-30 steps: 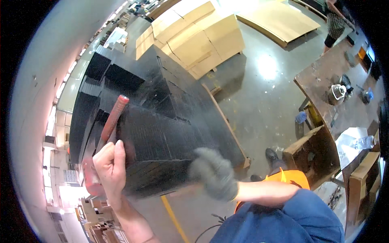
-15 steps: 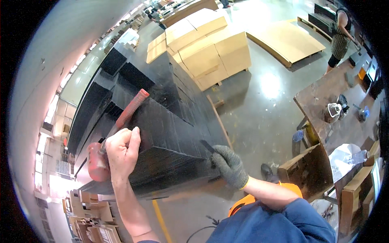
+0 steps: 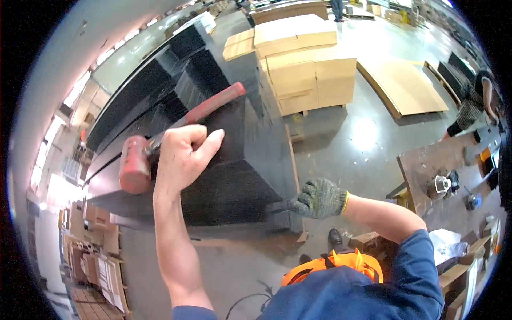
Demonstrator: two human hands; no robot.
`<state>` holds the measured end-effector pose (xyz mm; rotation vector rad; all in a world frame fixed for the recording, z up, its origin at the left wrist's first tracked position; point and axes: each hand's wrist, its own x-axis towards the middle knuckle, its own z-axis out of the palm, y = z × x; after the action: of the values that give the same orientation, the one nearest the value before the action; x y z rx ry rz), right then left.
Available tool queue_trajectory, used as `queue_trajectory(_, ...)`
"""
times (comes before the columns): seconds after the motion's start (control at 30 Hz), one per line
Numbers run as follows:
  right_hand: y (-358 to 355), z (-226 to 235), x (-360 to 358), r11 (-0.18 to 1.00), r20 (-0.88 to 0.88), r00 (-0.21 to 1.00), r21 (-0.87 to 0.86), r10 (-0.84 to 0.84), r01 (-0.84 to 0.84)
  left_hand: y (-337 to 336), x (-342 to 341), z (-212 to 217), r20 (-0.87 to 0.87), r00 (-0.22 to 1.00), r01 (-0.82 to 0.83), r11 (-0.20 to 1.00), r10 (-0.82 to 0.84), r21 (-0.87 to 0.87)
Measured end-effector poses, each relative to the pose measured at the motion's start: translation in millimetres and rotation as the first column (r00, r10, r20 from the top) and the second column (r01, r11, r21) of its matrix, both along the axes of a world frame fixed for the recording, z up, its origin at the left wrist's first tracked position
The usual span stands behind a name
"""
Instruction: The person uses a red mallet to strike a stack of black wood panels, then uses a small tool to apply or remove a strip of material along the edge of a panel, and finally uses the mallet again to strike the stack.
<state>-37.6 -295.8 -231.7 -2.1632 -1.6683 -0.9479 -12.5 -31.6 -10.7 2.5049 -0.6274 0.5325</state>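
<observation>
My bare left hand [image 3: 184, 154] is closed round the shaft of a mallet, near its head. The red mallet head [image 3: 135, 165] juts out to the left of my fist, and the red handle grip [image 3: 216, 104] slants up to the right above the stack of black boards [image 3: 229, 194]. My right hand [image 3: 320, 198], in a grey knitted glove, is closed beside the stack's near right corner. A thin dark flat strip [image 3: 278, 210] sticks out of it toward the boards; its exact kind is unclear, and blur hides whether it touches them.
Tan board stacks [image 3: 314, 82] stand beyond the black one, with a low pallet of tan sheets [image 3: 405, 90] farther right. A worktable [image 3: 421, 160] with a plastic cup [image 3: 439, 185] is at the right. Another person [image 3: 474, 104] stands behind it. A cable [image 3: 245, 301] lies below.
The view has turned, shifting the surroundings. My left hand and the mallet have moved up and right, the handle now lying flatter. My gloved right hand has turned, its strip now lower along the corner.
</observation>
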Motion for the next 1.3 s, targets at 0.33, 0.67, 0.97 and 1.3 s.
queue_trajectory(0.33, 3.6, -41.0, 36.2, 0.995, 0.065, 0.994, -0.037, 0.090, -0.087, -0.4, 0.5, -2.2, -0.039, 0.999, -0.034, 0.997, 0.031, -0.064)
queue_trajectory(0.67, -15.7, 83.6, 54.4, 0.953, 0.214, 0.947, 0.236, -0.239, 0.187, -3.1, -1.1, -1.3, -0.054, 0.998, -0.029, 0.998, 0.026, -0.054)
queue_trajectory(0.97, -0.6, 133.2, 41.1, 0.996, 0.360, 0.930, -0.021, -0.073, 0.086, -3.9, -1.0, -2.1, -0.015, 1.000, -0.005, 0.999, 0.005, -0.047)
queue_trajectory(1.3, 7.5, 145.1, 50.6, 0.975, 0.357, 0.922, -0.204, 0.152, -0.082, -3.9, -2.3, -1.0, -0.011, 1.000, 0.021, 0.998, -0.021, -0.054)
